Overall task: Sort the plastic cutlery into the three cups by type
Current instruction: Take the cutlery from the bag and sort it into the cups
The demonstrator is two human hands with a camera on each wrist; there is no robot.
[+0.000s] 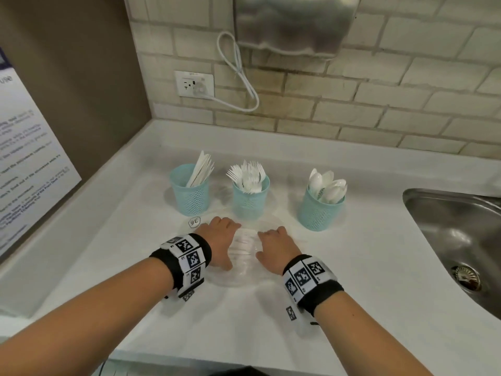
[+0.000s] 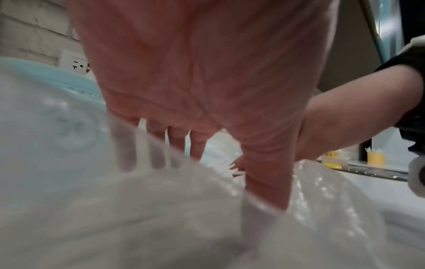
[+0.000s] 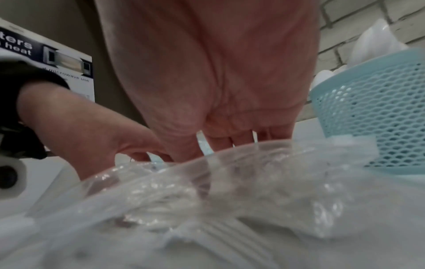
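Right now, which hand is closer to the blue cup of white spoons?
The right hand. Gripping the clear plastic bag, it sits in front and left of the light blue mesh cup of white spoons; the left hand sits farther left.

head: high, looking down at counter [image 1: 352, 253] | wrists: low, close, facing forward | shared: clear bag [image 1: 244, 253]

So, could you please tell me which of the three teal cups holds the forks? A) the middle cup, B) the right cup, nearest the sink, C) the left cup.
A: the white tines of the forks stand up out of the middle cup, while the left cup holds knives and the right cup holds spoons.
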